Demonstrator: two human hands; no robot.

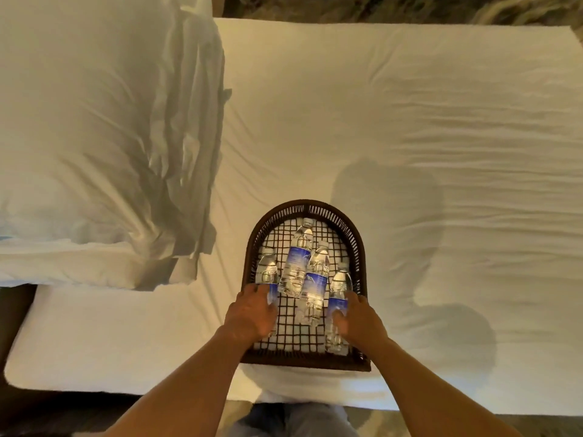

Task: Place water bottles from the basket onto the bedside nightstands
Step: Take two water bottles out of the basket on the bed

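Note:
A dark woven basket (358, 247) with a rounded far end rests on the white bed near its front edge. Several clear water bottles with blue labels lie in it. My left hand (250, 313) is wrapped around the leftmost bottle (267, 269). My right hand (359, 320) grips the rightmost bottle (339, 287). Two more bottles (296, 263) (315, 279) lie between them, crossed over each other. No nightstand is in view.
The white bed sheet (410, 121) stretches away to the right and back. A rumpled white pillow (94, 137) fills the left. Dark floor (19, 310) shows at the left and bottom edges, and my legs at the bottom centre.

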